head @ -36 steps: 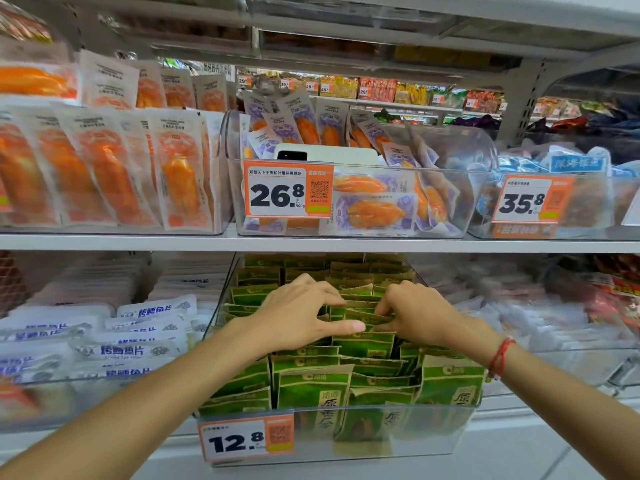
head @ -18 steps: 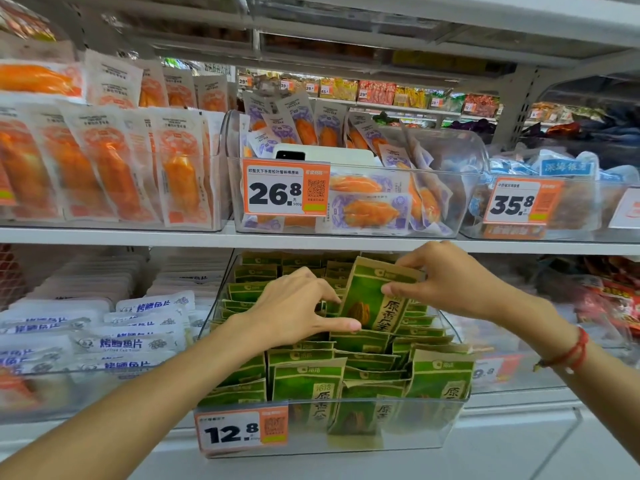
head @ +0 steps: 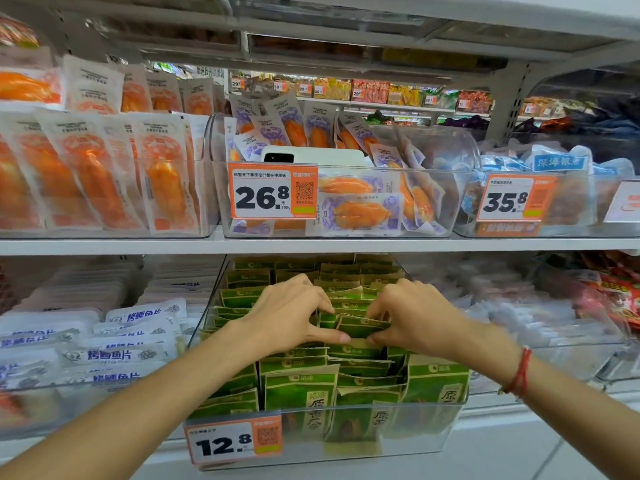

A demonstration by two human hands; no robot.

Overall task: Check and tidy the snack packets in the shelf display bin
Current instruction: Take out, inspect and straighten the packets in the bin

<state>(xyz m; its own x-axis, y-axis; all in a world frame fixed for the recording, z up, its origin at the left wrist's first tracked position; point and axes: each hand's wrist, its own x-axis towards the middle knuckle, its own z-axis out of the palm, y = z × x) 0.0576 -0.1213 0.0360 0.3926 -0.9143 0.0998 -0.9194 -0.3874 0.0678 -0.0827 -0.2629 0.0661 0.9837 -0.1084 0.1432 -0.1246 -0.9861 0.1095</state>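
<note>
Your left hand [head: 287,315] and right hand [head: 412,317] meet over the middle of the clear bin [head: 346,441] on the lower shelf, fingers curled and pinching the top edge of one green snack packet [head: 360,325]. It stands among the other green packets [head: 301,396] filling the bin, behind the 12.8 price tag [head: 232,443] at the bin's front left corner.

One head-worn camera faces the white metal store shelves [head: 311,244] from close by, angled slightly down at the near clear plastic bin [head: 398,441].
</note>
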